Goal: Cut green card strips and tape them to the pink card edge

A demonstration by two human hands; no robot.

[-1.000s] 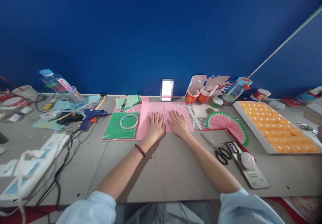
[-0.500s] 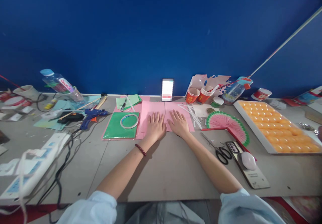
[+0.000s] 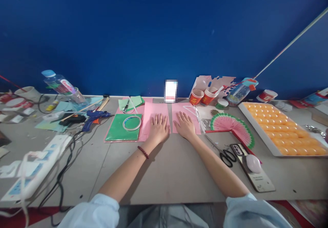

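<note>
Head view, pink sheets: left sheet [image 3: 156,109] and right sheet [image 3: 179,107] lie side by side under the palms, table [image 3: 170,127] showing between; long axes seemingly point away from the body.
Left hand [image 3: 159,129]: palm down on the left sheet, fingers nearly straight and slightly spread, gripping nothing; thumb nearest the gap.
Right hand [image 3: 185,127]: palm down on the right sheet, fingers likewise spread, nothing gripped; white strips [image 3: 200,120] just to its right.
Hidden: paper beneath both palms; the left sheet's overlap near the green pack [image 3: 123,135] is unclear.
Blurred: phone screen [image 3: 171,92].
</note>
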